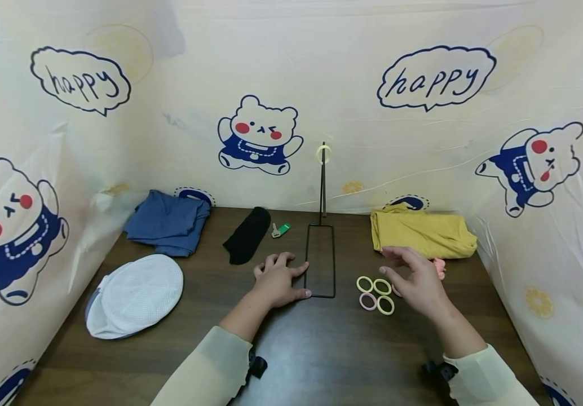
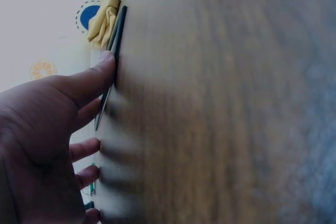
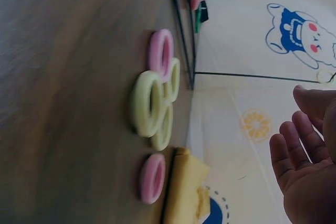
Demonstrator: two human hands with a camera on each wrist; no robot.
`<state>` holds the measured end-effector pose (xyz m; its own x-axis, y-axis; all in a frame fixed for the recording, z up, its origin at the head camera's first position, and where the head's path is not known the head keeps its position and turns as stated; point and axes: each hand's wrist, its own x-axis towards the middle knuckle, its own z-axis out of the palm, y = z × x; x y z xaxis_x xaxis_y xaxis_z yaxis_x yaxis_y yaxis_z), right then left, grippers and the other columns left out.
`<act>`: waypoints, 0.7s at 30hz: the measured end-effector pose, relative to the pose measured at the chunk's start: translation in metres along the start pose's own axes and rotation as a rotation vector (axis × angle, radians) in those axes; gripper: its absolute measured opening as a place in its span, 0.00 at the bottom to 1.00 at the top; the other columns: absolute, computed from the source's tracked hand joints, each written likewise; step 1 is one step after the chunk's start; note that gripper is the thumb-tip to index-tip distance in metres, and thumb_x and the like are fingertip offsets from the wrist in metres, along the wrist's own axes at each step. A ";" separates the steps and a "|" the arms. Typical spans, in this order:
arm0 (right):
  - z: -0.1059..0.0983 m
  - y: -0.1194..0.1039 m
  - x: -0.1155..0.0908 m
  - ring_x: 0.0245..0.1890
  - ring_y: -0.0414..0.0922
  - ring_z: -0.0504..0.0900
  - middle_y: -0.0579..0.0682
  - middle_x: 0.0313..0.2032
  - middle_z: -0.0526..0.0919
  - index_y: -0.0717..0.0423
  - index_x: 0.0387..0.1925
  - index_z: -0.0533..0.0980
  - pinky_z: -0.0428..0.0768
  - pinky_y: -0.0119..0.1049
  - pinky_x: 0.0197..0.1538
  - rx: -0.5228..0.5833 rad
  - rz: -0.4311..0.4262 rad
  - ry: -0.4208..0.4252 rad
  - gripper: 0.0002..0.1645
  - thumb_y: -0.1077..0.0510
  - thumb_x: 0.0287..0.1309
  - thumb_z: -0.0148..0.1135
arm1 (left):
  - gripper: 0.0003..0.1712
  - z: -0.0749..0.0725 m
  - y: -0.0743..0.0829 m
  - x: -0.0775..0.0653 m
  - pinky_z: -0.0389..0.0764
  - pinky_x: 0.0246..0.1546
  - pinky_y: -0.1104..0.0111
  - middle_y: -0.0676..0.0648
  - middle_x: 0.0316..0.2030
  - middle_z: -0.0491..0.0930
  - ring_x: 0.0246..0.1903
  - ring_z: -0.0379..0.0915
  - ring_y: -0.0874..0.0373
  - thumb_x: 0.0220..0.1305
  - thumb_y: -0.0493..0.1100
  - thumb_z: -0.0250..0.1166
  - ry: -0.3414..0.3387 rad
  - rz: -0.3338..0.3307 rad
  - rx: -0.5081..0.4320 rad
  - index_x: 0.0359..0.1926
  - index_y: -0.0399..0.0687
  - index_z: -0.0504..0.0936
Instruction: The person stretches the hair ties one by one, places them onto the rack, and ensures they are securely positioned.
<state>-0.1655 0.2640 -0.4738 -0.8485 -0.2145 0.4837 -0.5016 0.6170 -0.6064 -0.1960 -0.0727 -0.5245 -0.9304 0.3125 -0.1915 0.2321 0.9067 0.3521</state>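
A black wire stand has its rectangular base flat on the table and a tall post with a pale yellow ring hanging at its top. My left hand rests on the base's left side, thumb and index finger touching the wire, fingers spread. Over the right part of the table, my right hand hovers with relaxed fingers, holding nothing. Just left of it lie three yellow rings and a pink ring, grouped together. Another pink ring lies apart, mostly hidden by the hand in the head view.
At the left are folded blue cloth and a white cap. A black sock and a key with green tag lie behind my left hand. Folded yellow cloth and a small pink item sit at the right.
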 end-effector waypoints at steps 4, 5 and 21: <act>-0.001 0.009 -0.007 0.44 0.52 0.85 0.53 0.49 0.87 0.62 0.54 0.82 0.82 0.34 0.48 -0.039 -0.001 -0.012 0.26 0.70 0.53 0.78 | 0.44 -0.001 0.001 0.000 0.50 0.66 0.34 0.49 0.78 0.55 0.75 0.46 0.37 0.61 0.72 0.68 -0.002 -0.007 0.005 0.76 0.77 0.66; -0.001 0.011 -0.009 0.44 0.52 0.85 0.53 0.49 0.88 0.62 0.54 0.82 0.83 0.38 0.47 -0.051 0.000 -0.014 0.26 0.69 0.53 0.78 | 0.44 -0.001 0.001 0.000 0.50 0.66 0.34 0.49 0.78 0.55 0.75 0.46 0.37 0.61 0.72 0.69 -0.004 -0.009 0.003 0.76 0.77 0.66; -0.004 0.047 -0.028 0.51 0.56 0.84 0.56 0.52 0.86 0.60 0.57 0.81 0.79 0.56 0.51 -0.155 0.056 -0.154 0.29 0.67 0.52 0.79 | 0.44 -0.001 0.000 0.002 0.49 0.66 0.34 0.49 0.78 0.55 0.76 0.44 0.37 0.61 0.72 0.68 -0.013 -0.017 0.008 0.76 0.78 0.65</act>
<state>-0.1644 0.3023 -0.5130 -0.8961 -0.2824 0.3424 -0.4310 0.7375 -0.5198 -0.1982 -0.0719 -0.5239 -0.9306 0.3005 -0.2089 0.2185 0.9141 0.3417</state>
